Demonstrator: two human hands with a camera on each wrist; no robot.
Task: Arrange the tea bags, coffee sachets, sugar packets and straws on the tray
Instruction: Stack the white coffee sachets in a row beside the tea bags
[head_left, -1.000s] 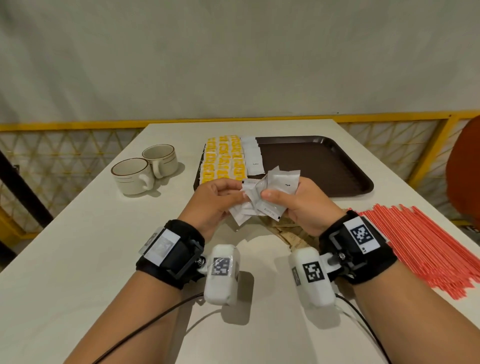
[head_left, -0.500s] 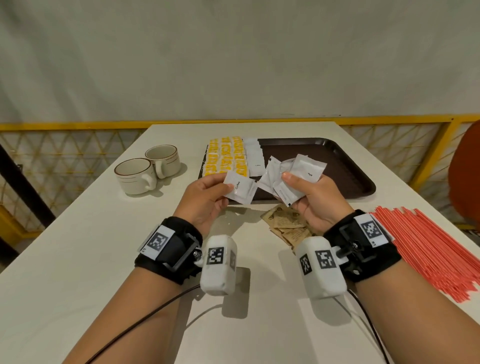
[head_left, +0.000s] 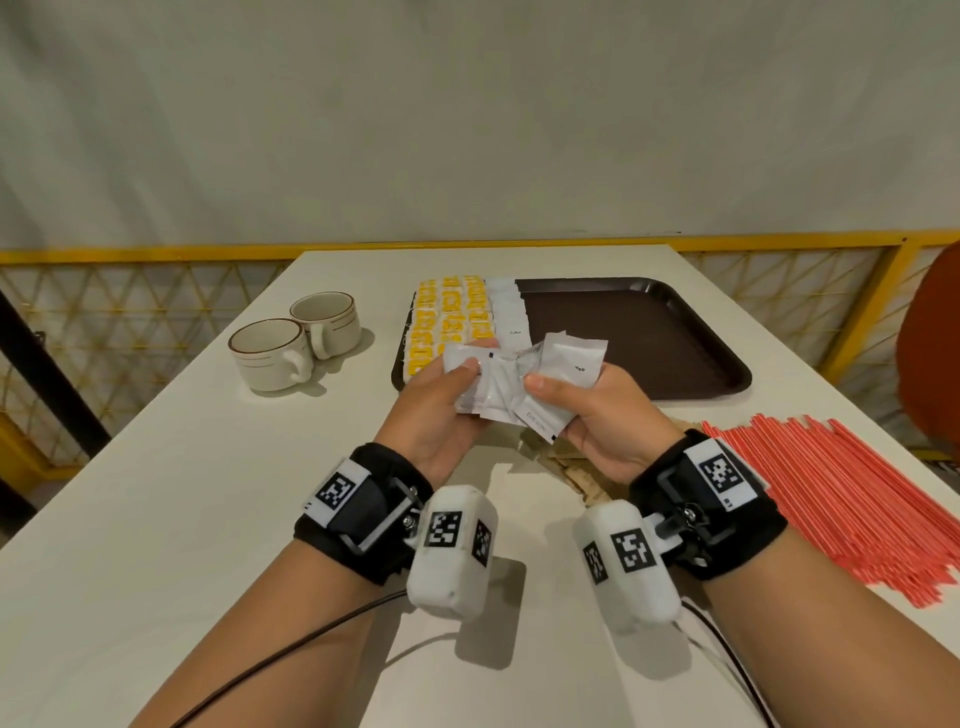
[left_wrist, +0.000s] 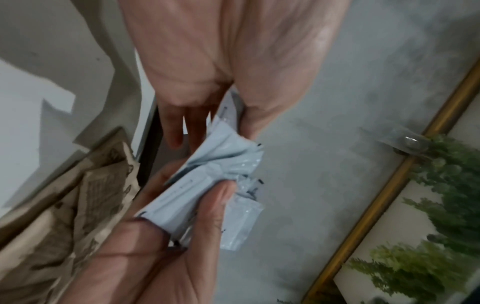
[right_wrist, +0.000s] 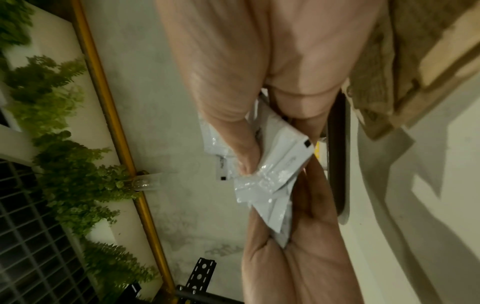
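Note:
Both hands hold one bunch of white coffee sachets (head_left: 501, 387) just in front of the dark brown tray (head_left: 649, 332). My left hand (head_left: 462, 374) pinches the bunch's left side with the thumb on top. My right hand (head_left: 545, 389) grips the right side, where the sachets fan out. In the left wrist view the sachets (left_wrist: 223, 164) are crumpled between the two hands, and the right wrist view shows the same bunch (right_wrist: 267, 179). Rows of yellow tea bags (head_left: 447, 322) and a column of white sachets (head_left: 509, 312) lie on the tray's left part. Brown sugar packets (head_left: 571, 470) lie on the table under my hands.
A spread of red straws (head_left: 857, 499) lies on the table at the right. Two white cups (head_left: 270, 353) stand at the left of the tray. A yellow railing (head_left: 156, 254) runs behind the table. An orange chair back (head_left: 935, 353) is at the far right.
Half a second ago my left hand held a single sachet apart from the right hand's fan. Now the hands are together again on the bunch, a little nearer the tray.

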